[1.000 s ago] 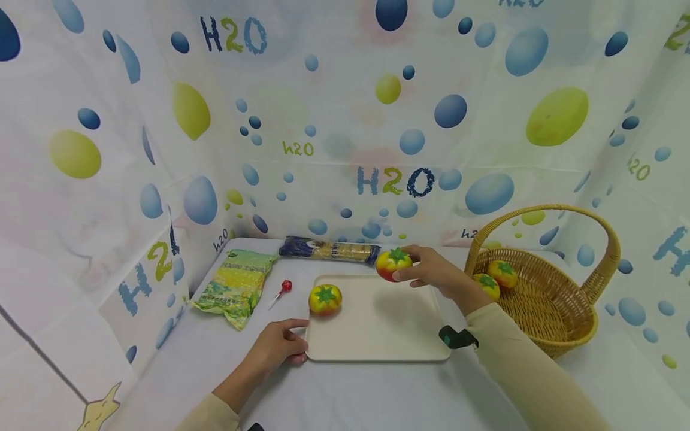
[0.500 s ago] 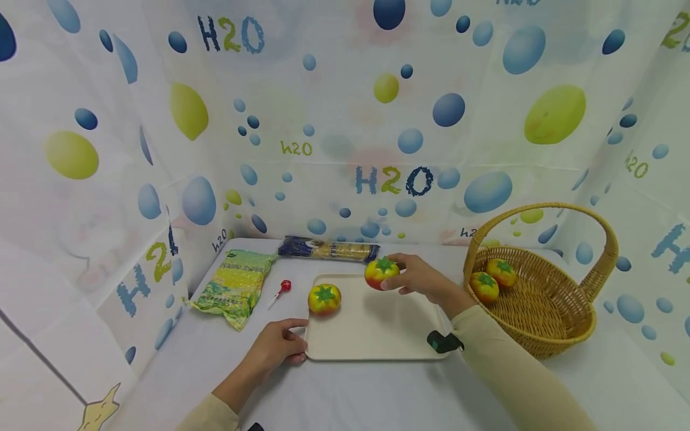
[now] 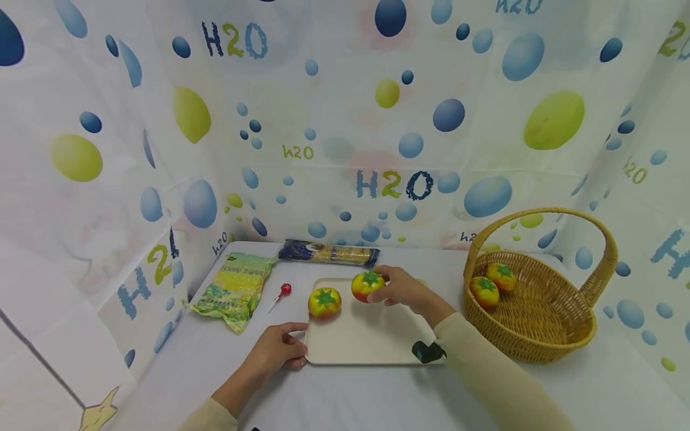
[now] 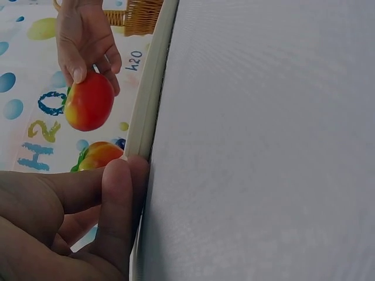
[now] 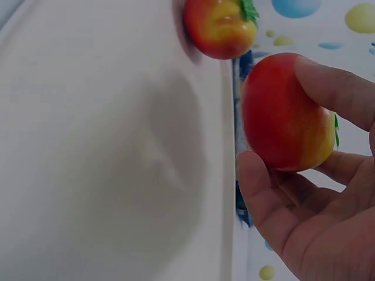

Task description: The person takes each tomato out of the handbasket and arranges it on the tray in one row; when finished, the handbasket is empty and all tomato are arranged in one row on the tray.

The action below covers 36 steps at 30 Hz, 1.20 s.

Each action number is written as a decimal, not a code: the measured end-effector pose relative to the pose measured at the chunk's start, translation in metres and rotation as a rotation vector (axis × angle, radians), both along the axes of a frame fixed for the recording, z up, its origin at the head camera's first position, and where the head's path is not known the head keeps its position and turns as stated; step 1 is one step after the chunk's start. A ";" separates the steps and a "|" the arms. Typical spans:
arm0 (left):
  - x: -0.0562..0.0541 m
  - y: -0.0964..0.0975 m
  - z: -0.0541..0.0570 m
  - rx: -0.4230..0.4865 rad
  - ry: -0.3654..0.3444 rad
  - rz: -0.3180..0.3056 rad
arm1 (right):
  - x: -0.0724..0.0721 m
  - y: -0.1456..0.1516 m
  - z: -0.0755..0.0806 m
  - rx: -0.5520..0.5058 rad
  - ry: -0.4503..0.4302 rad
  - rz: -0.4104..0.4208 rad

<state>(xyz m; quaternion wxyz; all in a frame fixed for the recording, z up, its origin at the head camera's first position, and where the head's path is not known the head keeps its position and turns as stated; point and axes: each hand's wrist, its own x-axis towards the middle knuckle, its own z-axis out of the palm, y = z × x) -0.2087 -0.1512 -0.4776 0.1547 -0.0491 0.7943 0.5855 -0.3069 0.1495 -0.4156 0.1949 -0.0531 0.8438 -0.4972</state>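
My right hand (image 3: 404, 288) holds a red-and-yellow tomato (image 3: 366, 286) with a green leafy top over the back of the cream tray (image 3: 372, 341). In the right wrist view, the thumb and fingers grip the tomato (image 5: 287, 117) from its side, and its shadow falls on the tray. A second tomato (image 3: 324, 303) sits at the tray's left end, just left of the held one. At the tray's left edge, my left hand (image 3: 277, 347) pinches the rim. Thumb and finger close on that rim (image 4: 153, 82) in the left wrist view.
To the right stands a wicker basket (image 3: 560, 353) with a tall handle and two similar tomatoes (image 3: 501, 276) inside. A yellow-green bag (image 3: 234, 290) and a red lollipop (image 3: 285, 290) lie left of the tray. Behind it is a long blue-ended packet (image 3: 329, 254).
My right hand has carried the tomato leftward and slightly nearer, away from the basket and closer to the tomato on the tray. The left hand stays at the tray's edge.
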 end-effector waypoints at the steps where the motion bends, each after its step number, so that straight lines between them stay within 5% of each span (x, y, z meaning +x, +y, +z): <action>1: 0.000 0.000 0.000 -0.001 -0.002 -0.003 | 0.000 -0.001 -0.001 -0.001 -0.005 -0.004; 36: 0.000 -0.001 0.000 -0.022 0.014 0.002 | 0.004 -0.024 -0.035 0.040 0.014 0.020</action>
